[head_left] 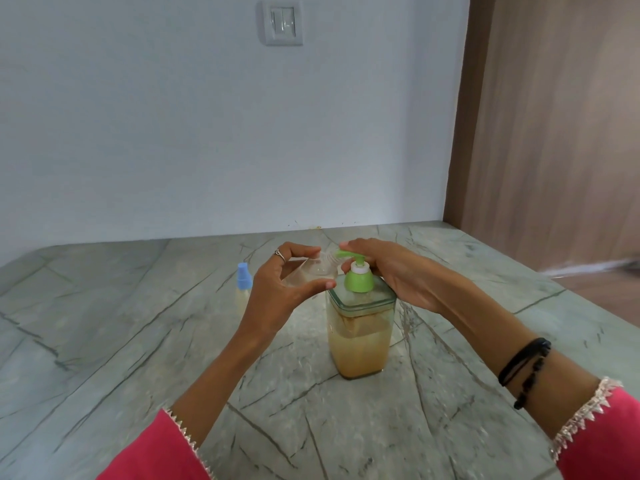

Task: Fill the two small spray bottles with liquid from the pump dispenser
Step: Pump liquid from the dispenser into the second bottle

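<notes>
A square clear pump dispenser (360, 337) with a green pump head stands mid-counter, about half full of yellowish-brown liquid. My right hand (394, 275) rests on the pump head, fingers laid over the top. My left hand (277, 292) grips a small clear spray bottle (311, 271), uncapped and tilted, with its mouth up against the green spout. Behind my left hand stands a second small spray bottle (243, 287) with a blue cap and pale liquid in it, partly hidden.
The grey-green marble counter (121, 341) spreads out all round. A white wall with a light switch (282, 22) closes the back. A brown wooden panel (554, 133) rises at the right, where the counter ends.
</notes>
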Motion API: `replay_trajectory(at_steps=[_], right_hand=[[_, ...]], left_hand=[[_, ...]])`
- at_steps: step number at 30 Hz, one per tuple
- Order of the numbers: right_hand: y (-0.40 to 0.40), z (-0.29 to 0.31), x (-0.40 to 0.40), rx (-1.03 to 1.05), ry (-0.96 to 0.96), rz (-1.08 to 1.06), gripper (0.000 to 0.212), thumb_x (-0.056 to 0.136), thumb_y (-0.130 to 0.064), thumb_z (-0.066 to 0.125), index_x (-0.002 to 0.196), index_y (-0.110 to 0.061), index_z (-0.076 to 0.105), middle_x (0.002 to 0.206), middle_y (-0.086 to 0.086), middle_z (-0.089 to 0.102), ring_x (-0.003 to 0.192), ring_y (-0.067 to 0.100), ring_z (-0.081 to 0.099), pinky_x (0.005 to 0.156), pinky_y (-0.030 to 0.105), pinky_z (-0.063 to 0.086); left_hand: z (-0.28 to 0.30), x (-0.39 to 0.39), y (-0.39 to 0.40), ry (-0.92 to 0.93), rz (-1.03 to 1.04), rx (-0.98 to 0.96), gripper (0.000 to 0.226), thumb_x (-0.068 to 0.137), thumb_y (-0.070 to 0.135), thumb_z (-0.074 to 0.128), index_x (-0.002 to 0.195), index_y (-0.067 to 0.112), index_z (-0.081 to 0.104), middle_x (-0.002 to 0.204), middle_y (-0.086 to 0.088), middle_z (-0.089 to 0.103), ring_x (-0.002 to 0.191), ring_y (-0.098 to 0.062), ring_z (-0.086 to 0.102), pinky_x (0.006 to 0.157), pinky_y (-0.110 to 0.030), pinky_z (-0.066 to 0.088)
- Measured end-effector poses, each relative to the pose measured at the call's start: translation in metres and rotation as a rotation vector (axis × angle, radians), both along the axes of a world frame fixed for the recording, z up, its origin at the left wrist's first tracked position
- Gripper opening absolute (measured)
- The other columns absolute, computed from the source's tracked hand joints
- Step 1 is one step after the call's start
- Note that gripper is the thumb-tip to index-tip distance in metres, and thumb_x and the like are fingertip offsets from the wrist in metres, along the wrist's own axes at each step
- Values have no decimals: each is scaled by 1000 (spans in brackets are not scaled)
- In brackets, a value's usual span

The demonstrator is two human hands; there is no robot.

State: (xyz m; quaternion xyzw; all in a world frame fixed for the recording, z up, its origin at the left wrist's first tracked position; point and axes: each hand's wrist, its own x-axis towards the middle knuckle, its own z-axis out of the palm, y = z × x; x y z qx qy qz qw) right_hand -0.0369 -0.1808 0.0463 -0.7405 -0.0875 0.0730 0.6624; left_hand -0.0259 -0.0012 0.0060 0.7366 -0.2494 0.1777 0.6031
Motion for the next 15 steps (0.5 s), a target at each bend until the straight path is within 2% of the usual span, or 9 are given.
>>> replay_trajectory(at_steps=[4,11,15], right_hand=[[2,1,-3,-23,7,23,32,91,-42,53,110,-18,60,94,0,67,82,13,63,82,30,52],[6,3,-7,-31,33,-23,39,89,-46,54,119,-21,55,96,1,66,88,16,61,91,37,49],[3,6,-7,23,64,26,33,88,-41,59,112,-18,60,89,0,65,79,15,61,82,33,51]], left_hand=[[1,0,0,5,7,-8,42,55,35,77,94,33,61,103,14,65,99,3,60,84,-17,50],[2,-3,-1,2,3,-28,41,56,32,78,94,32,61,105,9,66,104,-8,61,93,-32,51],[1,-3,-1,11,-4,-26,42,56,32,78,94,31,60,106,7,66,104,-9,61,91,-32,51]])
